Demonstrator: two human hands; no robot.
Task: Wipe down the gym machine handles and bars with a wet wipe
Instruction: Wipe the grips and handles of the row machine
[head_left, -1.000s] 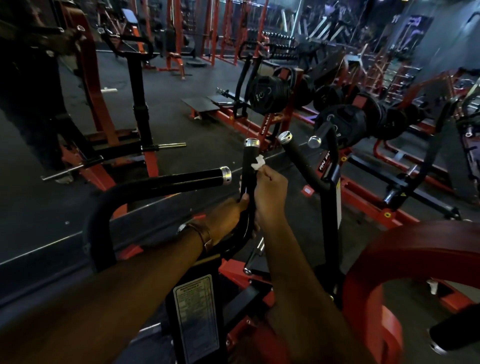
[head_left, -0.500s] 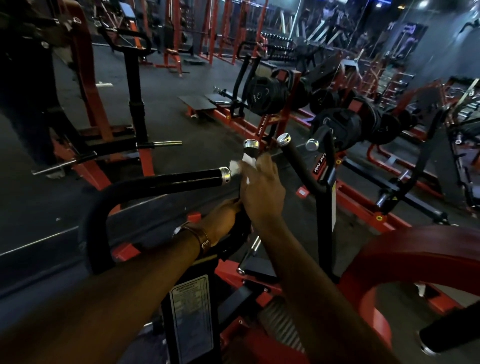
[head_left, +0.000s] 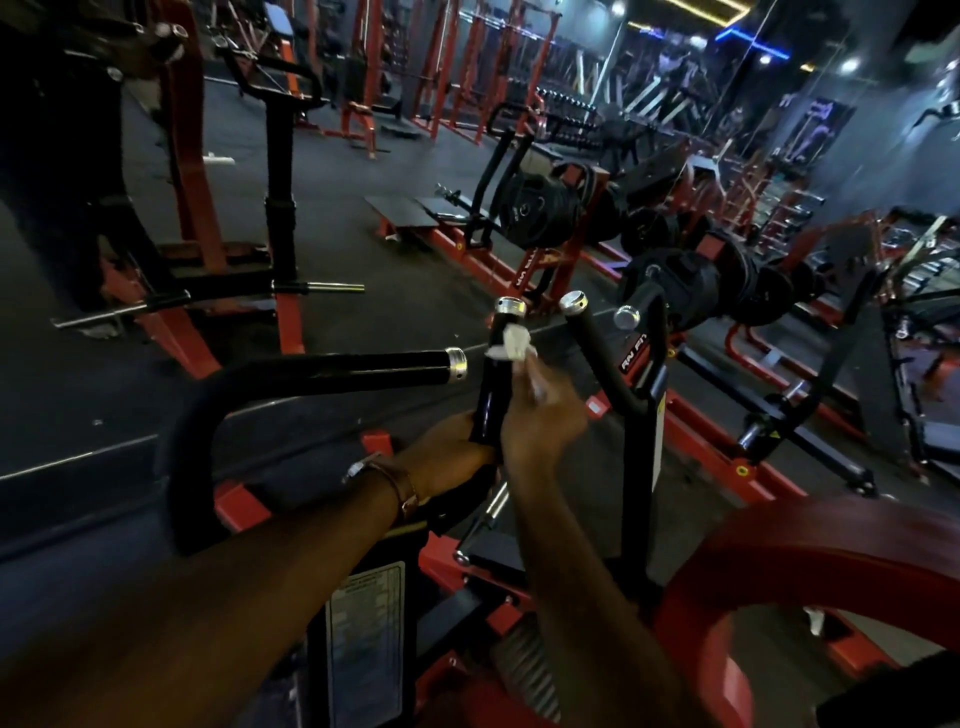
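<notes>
A black upright handle (head_left: 493, 379) with a silver end cap rises in the middle of the head view. My left hand (head_left: 447, 457) grips its lower part. My right hand (head_left: 540, 415) pinches a small white wet wipe (head_left: 511, 343) and presses it against the handle just below the cap. A horizontal black handle (head_left: 363, 371) with a silver cap points right, just left of the wipe. Two more capped handles (head_left: 592, 338) stand to the right.
A red curved pad (head_left: 810, 551) fills the lower right. The machine's label plate (head_left: 363, 639) sits below my arms. Weight plates (head_left: 691, 291) and red frames crowd the right and back. Another machine (head_left: 280, 218) stands at the left on the dark floor.
My right hand with the wipe has slid along the upright handle's top part, between the two handle ends and back onto the upright one. My left hand keeps its grip.
</notes>
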